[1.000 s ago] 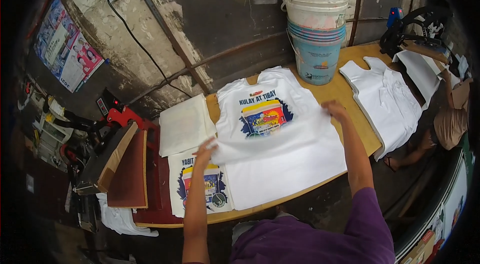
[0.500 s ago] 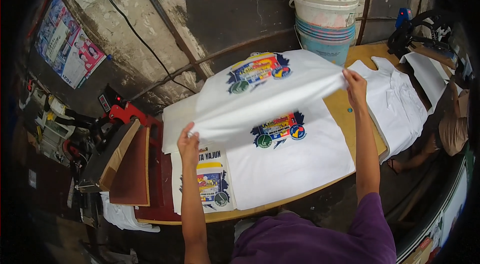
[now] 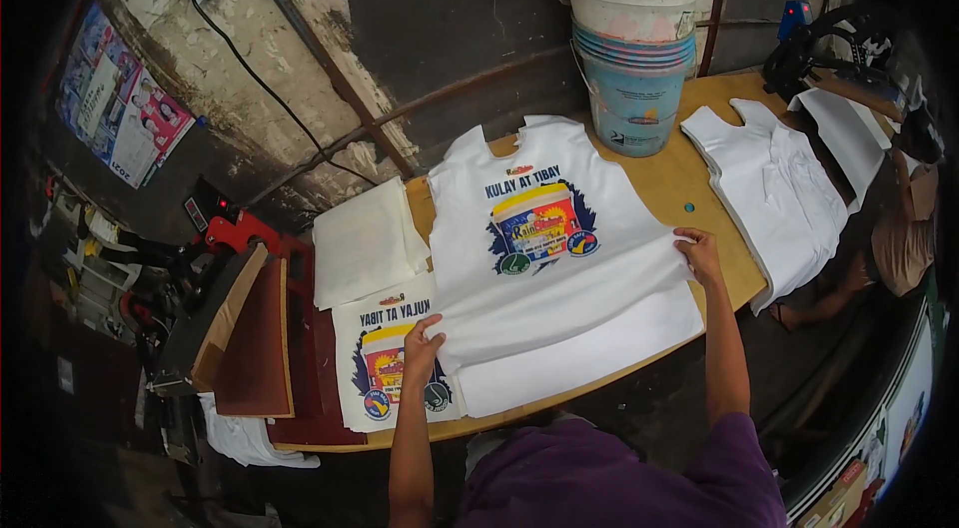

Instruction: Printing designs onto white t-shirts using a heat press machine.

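A white shirt panel (image 3: 559, 303) with a cut neckline and a colourful print of a paint bucket lies over the wooden table, its lower edge slightly raised. My left hand (image 3: 422, 353) pinches its near left corner. The near right corner is gripped between the fingers of my right hand (image 3: 699, 256). Another white panel (image 3: 599, 358) lies beneath and shows only along the near side. Beside my left hand is a printed sheet (image 3: 348, 313) with a mirrored bucket design, partly covered by my wrist. A stack of plain off-white sheets (image 3: 365, 238) lies behind it.
A red and black heat press (image 3: 240, 328) stands at the left. Stacked buckets (image 3: 639, 48) stand at the table's back. More white cut pieces (image 3: 769, 198) lie at the right. Part of another person (image 3: 904, 238) and a black machine (image 3: 849, 48) are beyond them.
Both hands have drawn the lifted panel toward me and lowered it flatter over the lower one. Its neckline and full print now show. The view has shifted slightly.
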A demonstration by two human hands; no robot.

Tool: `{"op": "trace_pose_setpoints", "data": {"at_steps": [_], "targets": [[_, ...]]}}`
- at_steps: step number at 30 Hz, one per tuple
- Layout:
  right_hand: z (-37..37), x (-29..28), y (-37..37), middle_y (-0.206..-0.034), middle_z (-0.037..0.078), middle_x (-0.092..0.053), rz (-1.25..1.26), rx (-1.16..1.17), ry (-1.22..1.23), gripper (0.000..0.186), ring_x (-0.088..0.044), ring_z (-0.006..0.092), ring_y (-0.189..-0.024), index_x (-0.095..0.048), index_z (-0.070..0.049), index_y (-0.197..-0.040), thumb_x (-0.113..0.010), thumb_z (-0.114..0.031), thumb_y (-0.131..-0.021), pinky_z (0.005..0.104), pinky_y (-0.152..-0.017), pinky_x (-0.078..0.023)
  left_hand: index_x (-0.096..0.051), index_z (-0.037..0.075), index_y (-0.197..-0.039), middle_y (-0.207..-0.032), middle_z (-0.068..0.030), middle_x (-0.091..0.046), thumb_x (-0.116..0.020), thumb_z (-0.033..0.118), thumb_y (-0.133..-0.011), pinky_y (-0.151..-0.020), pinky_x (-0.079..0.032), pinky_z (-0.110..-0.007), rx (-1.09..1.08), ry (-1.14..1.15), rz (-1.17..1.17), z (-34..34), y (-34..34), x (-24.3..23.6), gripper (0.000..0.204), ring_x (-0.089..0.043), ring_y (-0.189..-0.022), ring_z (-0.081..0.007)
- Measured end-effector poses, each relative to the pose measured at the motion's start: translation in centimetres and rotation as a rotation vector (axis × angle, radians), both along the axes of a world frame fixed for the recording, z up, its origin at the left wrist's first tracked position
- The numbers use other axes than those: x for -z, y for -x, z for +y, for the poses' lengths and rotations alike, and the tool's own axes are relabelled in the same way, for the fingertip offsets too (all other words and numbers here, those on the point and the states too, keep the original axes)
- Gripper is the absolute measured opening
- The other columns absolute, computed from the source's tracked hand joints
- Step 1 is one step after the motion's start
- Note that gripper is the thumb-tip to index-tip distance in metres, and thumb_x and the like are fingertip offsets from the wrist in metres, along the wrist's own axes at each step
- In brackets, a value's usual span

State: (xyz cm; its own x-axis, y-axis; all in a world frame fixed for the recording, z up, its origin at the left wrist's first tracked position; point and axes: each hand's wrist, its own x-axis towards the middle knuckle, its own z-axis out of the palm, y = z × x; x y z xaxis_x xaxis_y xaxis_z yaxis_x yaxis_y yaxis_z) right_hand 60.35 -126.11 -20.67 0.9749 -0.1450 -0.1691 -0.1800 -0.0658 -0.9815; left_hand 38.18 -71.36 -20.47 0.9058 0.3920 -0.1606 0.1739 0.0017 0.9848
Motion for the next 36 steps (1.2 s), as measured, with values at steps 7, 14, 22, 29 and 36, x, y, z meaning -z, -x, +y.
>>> {"op": "trace_pose_setpoints", "data": {"at_steps": [7,14,22,29,36], "targets": [[-1.9,3.2,3.0,-0.076,0.005,-0.068,0.000,-0.022,0.158,0.017,-0.055,0.0085,-0.058,-0.073,0.002,-0.097,-0.074,-0.001,-0.080,0.0244,-0.053,-0.043,-0.068,0.002,-0.117,-0.073,0.0071,-0.053,-0.075,-0.002,-0.080,-0.059,-0.036,-0.021,0.034,-0.252,0.182,-0.5,3.3,1.9,0.038,-0.043,-0.066,-0.0047],[-4.8,1.3,6.2,-0.119,0.013,-0.068,0.007,-0.317,0.514,0.040,-0.068,0.0210,-0.084,-0.068,0.002,-0.116,-0.076,0.002,-0.076,0.0307,-0.070,-0.055,-0.059,0.000,-0.128,-0.105,-0.0059,-0.054,-0.077,-0.006,-0.077,-0.060,-0.051,-0.024,0.290,-0.349,0.322,0.0,5.5,-0.3,0.055,-0.059,-0.080,-0.0122],[-5.3,-0.1,9.4,-0.143,0.013,-0.055,0.242,-0.403,0.513,0.069,-0.070,0.0243,-0.090,-0.056,0.001,-0.138,-0.069,0.013,-0.071,0.0331,-0.060,-0.060,-0.047,-0.007,-0.136,-0.125,-0.0166,-0.047,-0.075,-0.009,-0.072,-0.068,-0.060,-0.030,0.477,-0.459,0.389,-0.5,8.3,0.2,0.070,-0.062,-0.102,-0.0259],[-5.8,5.6,9.9,-0.150,0.019,-0.047,0.022,-0.495,0.923,0.072,-0.053,0.0349,-0.131,-0.057,-0.002,-0.137,-0.070,0.004,-0.066,0.0400,-0.108,-0.046,-0.047,-0.008,-0.135,-0.127,-0.0248,-0.044,-0.077,0.000,-0.072,-0.100,-0.048,-0.044,0.536,-0.751,0.368,-3.0,9.7,3.7,0.070,-0.055,-0.115,-0.0452],[1.1,5.0,13.0,-0.150,0.019,-0.043,-0.189,-0.237,1.258,0.062,-0.053,0.0417,-0.122,-0.060,-0.010,-0.134,-0.077,-0.012,-0.074,0.0481,-0.100,-0.049,-0.049,-0.006,-0.135,-0.123,-0.0216,-0.045,-0.077,0.001,-0.073,-0.090,-0.051,-0.045,0.515,-0.925,0.236,-2.9,12.2,0.1,0.068,-0.058,-0.110,-0.0433]]}}
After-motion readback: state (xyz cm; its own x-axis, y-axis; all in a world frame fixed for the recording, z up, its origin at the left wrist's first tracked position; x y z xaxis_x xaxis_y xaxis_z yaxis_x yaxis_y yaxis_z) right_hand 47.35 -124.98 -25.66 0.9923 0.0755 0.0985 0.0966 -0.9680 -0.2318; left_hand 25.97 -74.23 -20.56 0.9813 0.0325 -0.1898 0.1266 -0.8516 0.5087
